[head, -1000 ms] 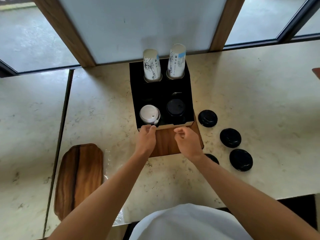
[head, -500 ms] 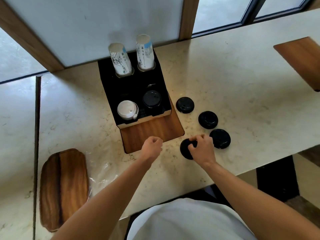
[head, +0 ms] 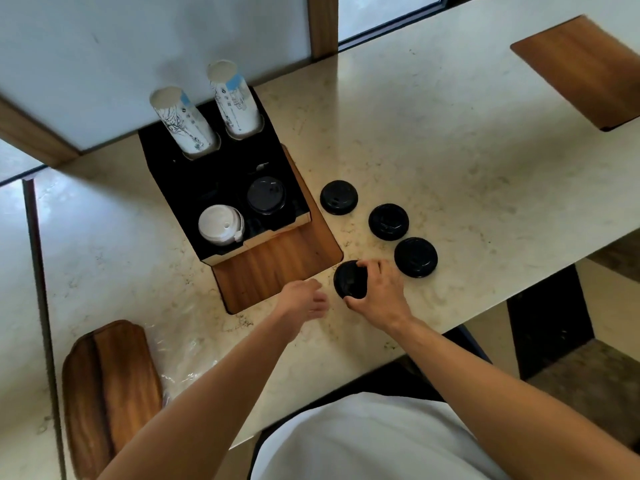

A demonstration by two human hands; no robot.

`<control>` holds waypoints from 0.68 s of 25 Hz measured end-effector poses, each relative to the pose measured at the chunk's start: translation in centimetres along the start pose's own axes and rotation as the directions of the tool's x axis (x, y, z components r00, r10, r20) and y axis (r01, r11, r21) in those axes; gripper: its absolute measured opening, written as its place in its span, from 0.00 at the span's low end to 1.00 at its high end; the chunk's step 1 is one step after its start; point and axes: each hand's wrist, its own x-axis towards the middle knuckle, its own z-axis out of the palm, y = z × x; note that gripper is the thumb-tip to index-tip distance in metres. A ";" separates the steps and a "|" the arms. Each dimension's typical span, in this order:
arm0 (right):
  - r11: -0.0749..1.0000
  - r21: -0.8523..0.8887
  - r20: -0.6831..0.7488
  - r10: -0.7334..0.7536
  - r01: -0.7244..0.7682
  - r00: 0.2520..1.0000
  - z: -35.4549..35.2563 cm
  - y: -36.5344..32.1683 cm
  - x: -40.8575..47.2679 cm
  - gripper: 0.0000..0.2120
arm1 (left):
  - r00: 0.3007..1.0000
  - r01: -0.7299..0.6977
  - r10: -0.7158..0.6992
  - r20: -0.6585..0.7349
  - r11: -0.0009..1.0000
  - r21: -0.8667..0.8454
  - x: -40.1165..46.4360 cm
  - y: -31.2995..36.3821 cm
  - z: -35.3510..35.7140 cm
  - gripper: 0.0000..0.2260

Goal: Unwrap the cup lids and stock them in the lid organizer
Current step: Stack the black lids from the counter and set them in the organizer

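Under the right hand [head: 379,296], at the near edge of the desk [head: 450,161], lies the nearest black cup lid [head: 349,280]; the grip is closed on it, thumb on the near rim and fingertips hooked over the far rim. Half a second ago that hand was only arriving at this lid, and a second ago both hands were at the front lip of the lid organizer [head: 225,181]. So the last lid has gone in and the next one is being fetched. Whether the lid is already off the surface cannot be told.

Just left of the grip, the left hand [head: 304,301] hovers with loose fingers, holding nothing; it has drifted away from the organizer toward the lid. Beyond the grip and to its right, three more loose black lids [head: 388,221] lie apart from one another in a curved row. Beyond and left of the grip, the organizer already holds a white lid stack [head: 221,225] and a black lid stack [head: 266,195], with two paper cup stacks [head: 207,112] at its back. Far left of the grip, crumpled clear plastic wrap [head: 180,355] lies beside a wooden board [head: 107,393], so the unwrapping looks finished and four lids seem left to stock.
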 end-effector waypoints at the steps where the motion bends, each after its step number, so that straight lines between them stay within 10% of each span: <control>1: 0.996 0.069 0.011 -0.049 0.048 0.999 -0.3 0.1 0.0 0.40 | 0.999 -0.009 0.010 0.045 1.000 -0.026 -0.1 0.0 -0.1 0.07; 7: 0.914 0.348 0.191 -0.285 0.207 0.939 -1.5 0.5 -0.8 0.51 | 0.907 -0.037 0.113 0.406 0.981 -0.190 -1.3 -0.3 -1.5 0.12; 17: 0.830 0.551 0.183 -0.221 0.086 0.958 -1.1 1.9 -2.3 0.41 | 0.933 0.032 0.062 0.353 0.967 -0.254 -2.0 -1.5 -1.5 0.13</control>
